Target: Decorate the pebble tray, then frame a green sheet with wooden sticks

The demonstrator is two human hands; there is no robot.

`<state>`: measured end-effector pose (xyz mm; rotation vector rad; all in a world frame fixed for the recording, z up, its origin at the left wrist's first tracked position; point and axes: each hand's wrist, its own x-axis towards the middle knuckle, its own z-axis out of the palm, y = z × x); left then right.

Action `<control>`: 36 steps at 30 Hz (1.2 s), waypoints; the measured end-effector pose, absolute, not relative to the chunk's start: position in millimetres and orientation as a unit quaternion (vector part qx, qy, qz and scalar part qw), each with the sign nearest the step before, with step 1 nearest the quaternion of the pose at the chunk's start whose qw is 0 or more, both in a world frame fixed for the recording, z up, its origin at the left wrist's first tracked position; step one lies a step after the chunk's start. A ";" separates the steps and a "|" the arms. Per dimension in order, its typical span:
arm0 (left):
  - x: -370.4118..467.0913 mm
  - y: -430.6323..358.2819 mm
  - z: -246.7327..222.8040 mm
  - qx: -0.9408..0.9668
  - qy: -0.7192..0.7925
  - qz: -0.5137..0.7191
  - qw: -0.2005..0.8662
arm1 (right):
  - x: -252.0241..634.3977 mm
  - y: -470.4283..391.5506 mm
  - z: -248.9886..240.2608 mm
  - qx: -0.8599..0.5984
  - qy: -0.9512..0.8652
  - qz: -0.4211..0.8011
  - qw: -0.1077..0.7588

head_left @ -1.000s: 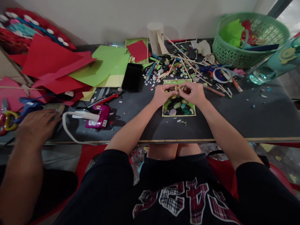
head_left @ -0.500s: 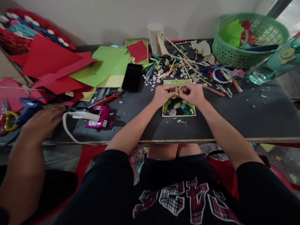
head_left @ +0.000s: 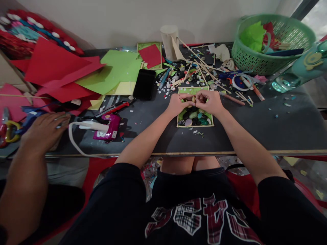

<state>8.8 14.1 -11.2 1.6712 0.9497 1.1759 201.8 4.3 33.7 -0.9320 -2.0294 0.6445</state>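
Mainly, many things lie close around the small frame [head_left: 195, 126], which stands on the dark table [head_left: 255, 134] in front of the person. Just beyond its far edge spreads a heap of thin wooden sticks [head_left: 201, 64], mixed with pebbles and paper bits, and a brown pencil [head_left: 233, 99] lies near the right hand [head_left: 211, 101]. Farther to the right are the tape ring [head_left: 242, 82], the green basket [head_left: 270, 61] and the bottle [head_left: 291, 75]. On the left side there are the black phone [head_left: 144, 84], the red-handled cutter [head_left: 116, 109], the purple socket block [head_left: 109, 127] with a white plug, and large sheets of red paper [head_left: 56, 66] and green paper [head_left: 117, 69]. Another person's hand [head_left: 42, 131] rests well apart, at the far left, near the scissors [head_left: 7, 131].

Both forearms reach forward from the near edge and come together over the frame, so the two hands hide a part of its upper half. The left hand [head_left: 178, 103] and the right hand face each other, with the fingers bent. Their thumbs and forefingers are closed in a pinch around a small yellowish stone [head_left: 193, 99], which is above the frame. Below it, dark, green and pale stones [head_left: 193, 115] lie inside the frame.
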 end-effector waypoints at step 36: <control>7.8 17.8 -12.9 0.665 0.361 0.476 0.448 | 273.6 70.6 -0.4 -0.580 -0.600 -0.011 0.551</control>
